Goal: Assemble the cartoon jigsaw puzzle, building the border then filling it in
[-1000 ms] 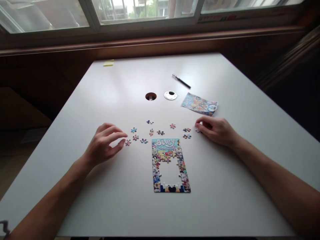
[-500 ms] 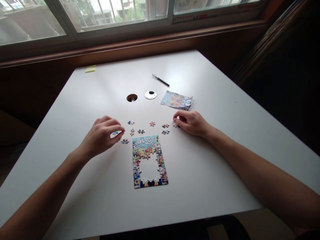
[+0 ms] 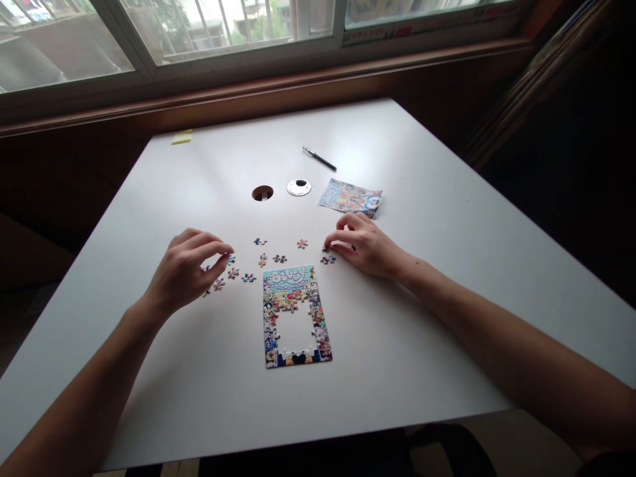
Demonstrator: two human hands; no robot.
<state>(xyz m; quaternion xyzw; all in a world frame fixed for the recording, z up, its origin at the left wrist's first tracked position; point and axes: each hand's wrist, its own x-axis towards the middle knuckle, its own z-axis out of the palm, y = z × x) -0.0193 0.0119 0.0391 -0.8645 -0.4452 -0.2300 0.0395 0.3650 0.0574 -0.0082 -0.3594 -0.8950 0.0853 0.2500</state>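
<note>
A small jigsaw puzzle (image 3: 322, 318) lies in its frame near the middle of the table, with top, sides and bottom filled and a white gap in its centre. My left hand (image 3: 186, 268) is left of it, thumb and forefinger curled into a pinch. A teal-edged puzzle piece (image 3: 231, 259) shows at these fingertips; whether they hold it is unclear. My right hand (image 3: 365, 245) is above and right of the puzzle, its fingertips closed on a puzzle piece (image 3: 326, 250) that they partly hide. Another piece (image 3: 328, 260) lies just below.
Loose pieces lie above the puzzle, including a red one (image 3: 302, 244) and a dark one (image 3: 279, 258); several sit beside my left hand. Farther back are a printed picture sheet (image 3: 348, 195), a pen (image 3: 319, 158), a round hole (image 3: 262, 193), its metal cover (image 3: 299, 187) and a yellow note (image 3: 182, 136).
My left hand has moved left, uncovering pieces to its right. My right hand has shifted left, from one piece at the right end onto the neighbouring piece.
</note>
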